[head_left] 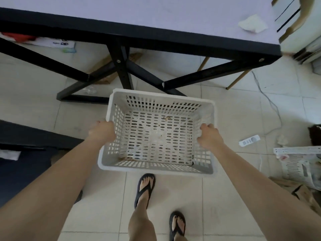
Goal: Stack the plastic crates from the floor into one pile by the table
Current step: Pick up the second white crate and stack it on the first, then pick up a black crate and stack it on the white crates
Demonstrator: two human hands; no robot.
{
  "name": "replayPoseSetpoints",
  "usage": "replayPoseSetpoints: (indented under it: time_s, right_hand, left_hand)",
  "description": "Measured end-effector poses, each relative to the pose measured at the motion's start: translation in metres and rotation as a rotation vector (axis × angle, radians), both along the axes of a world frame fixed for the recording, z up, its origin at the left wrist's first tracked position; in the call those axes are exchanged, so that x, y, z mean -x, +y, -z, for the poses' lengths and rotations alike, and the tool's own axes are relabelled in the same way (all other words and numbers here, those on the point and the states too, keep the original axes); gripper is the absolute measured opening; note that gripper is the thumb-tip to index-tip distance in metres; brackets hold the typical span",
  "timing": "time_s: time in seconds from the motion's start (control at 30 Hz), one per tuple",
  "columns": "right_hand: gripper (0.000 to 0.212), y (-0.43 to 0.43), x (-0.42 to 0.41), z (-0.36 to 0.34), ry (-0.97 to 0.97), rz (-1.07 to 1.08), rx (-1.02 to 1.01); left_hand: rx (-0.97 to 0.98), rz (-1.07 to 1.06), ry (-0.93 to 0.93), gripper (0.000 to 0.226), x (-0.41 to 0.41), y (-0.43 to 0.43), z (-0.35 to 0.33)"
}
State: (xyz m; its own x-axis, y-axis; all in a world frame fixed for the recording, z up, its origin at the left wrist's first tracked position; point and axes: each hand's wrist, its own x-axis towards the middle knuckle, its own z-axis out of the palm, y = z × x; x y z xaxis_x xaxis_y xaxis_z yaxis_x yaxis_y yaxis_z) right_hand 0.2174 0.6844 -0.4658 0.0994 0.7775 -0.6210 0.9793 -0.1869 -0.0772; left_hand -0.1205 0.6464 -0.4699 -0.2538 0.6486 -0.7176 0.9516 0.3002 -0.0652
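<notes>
Between the hands: one white plastic crate (157,132), empty, held above the tiled floor (225,119) in front of the table (156,37).
Left hand (102,132): closed over the crate's left rim.
Right hand (209,136): closed over the right rim.
Other crates: one more (297,164), white, on the floor at the right edge.
Feet: two, in dark flip-flops (145,188).
Table: one, black-framed, crumpled paper (252,24) on top.
</notes>
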Motion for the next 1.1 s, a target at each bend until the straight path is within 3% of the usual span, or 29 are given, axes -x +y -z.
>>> replayPoseSetpoints:
  time_s: [0.17,0.27,0.63,0.83,1.1]
  right_hand:
    - [0.057,-0.037,0.050,-0.054,0.091,-0.250,-0.075]
    - [0.049,-0.071,0.073,-0.091,0.105,-0.468,-0.077]
    - [0.029,-0.251,0.178,-0.231,0.208,-1.103,-0.147]
    - [0.024,-0.376,0.265,-0.282,0.253,-1.326,-0.152]
    - [0.032,-0.589,0.373,-0.288,0.226,-1.594,-0.065]
  left_hand:
    - [-0.103,-0.043,-0.030,0.038,-0.022,-0.057,-0.075]
    - [-0.125,-0.132,-0.049,0.022,-0.034,-0.115,-0.122]
    - [-0.190,-0.492,0.079,0.045,-0.027,-0.374,-0.262]
    - [-0.200,-0.704,0.145,0.042,0.020,-0.521,-0.309]
    - [-0.120,-0.884,0.221,0.032,0.080,-0.749,-0.322]
